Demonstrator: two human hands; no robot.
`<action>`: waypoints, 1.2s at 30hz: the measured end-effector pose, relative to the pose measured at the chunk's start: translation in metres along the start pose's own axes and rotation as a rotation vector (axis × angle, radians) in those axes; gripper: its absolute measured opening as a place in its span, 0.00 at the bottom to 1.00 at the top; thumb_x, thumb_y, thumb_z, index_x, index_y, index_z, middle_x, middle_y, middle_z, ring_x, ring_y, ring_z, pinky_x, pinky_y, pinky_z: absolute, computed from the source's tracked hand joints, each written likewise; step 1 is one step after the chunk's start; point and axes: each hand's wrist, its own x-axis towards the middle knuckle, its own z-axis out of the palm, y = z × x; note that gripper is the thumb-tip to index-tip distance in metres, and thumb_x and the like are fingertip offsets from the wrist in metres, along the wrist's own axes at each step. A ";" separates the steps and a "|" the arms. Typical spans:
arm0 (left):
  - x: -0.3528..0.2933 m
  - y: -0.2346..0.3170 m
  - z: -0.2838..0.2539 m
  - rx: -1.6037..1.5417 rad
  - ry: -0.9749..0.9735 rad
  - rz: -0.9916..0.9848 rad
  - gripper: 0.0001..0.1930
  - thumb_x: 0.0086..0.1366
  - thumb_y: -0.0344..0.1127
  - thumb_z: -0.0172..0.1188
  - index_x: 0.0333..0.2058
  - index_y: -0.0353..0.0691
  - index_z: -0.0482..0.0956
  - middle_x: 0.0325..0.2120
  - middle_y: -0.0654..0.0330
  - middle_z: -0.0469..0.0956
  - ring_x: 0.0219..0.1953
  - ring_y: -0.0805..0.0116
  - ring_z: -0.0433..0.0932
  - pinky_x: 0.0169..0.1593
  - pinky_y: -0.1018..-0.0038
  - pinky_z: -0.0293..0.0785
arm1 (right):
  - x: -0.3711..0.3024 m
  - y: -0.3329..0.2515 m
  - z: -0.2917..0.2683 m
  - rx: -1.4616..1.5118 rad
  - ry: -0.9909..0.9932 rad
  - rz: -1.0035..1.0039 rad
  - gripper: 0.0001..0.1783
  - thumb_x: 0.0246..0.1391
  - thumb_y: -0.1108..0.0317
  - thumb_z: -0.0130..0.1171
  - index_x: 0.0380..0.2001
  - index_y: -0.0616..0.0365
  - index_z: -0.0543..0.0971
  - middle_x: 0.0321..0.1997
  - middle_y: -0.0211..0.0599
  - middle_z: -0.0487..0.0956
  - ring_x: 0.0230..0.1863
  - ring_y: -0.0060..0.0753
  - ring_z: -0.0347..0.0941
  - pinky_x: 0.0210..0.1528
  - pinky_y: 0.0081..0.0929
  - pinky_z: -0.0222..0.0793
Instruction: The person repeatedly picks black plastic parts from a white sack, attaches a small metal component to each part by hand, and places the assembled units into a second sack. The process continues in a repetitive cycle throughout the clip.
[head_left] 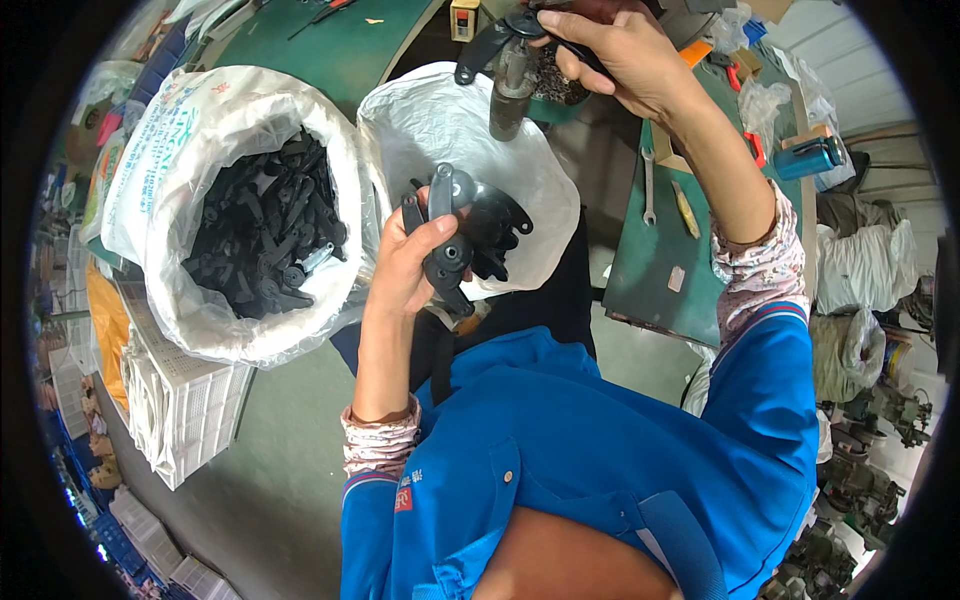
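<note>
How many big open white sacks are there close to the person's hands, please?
2. One sack, filled with black parts, is left of the left hand; the other sack is partly hidden behind that hand.

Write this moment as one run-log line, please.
Left hand: holding several black parts near the middle white sack | Right hand: holding a black piece at the grey cylinder | Left white sack: open, many dark parts inside
</note>
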 end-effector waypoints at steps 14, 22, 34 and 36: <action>0.008 -0.002 0.006 0.000 -0.026 -0.092 0.13 0.61 0.27 0.57 0.44 0.31 0.72 0.30 0.58 0.78 0.21 0.70 0.79 0.21 0.73 0.80 | -0.052 0.108 0.014 -0.353 -0.307 -0.121 0.18 0.59 0.59 0.55 0.43 0.64 0.76 0.35 0.35 0.81 0.34 0.24 0.77 0.38 0.24 0.73; 0.015 -0.005 -0.007 -0.274 0.075 -0.172 0.15 0.62 0.40 0.56 0.39 0.32 0.75 0.30 0.54 0.78 0.22 0.66 0.80 0.21 0.74 0.80 | -0.053 0.110 -0.002 -0.079 -0.210 -0.075 0.09 0.64 0.68 0.48 0.41 0.63 0.72 0.28 0.37 0.78 0.28 0.20 0.73 0.29 0.17 0.67; 0.015 -0.015 0.003 -0.721 -0.069 -0.349 0.22 0.65 0.44 0.52 0.45 0.27 0.72 0.38 0.40 0.77 0.29 0.61 0.82 0.23 0.79 0.82 | -0.064 0.102 0.016 -0.158 -0.475 -0.312 0.17 0.61 0.66 0.53 0.52 0.57 0.75 0.35 0.30 0.81 0.31 0.14 0.72 0.28 0.14 0.65; 0.015 -0.012 0.009 -0.716 0.013 -0.331 0.21 0.65 0.44 0.52 0.44 0.27 0.73 0.38 0.41 0.78 0.28 0.61 0.82 0.23 0.79 0.82 | -0.063 0.101 0.018 -0.095 -0.449 -0.302 0.13 0.61 0.67 0.54 0.47 0.59 0.77 0.32 0.30 0.82 0.31 0.13 0.72 0.31 0.14 0.66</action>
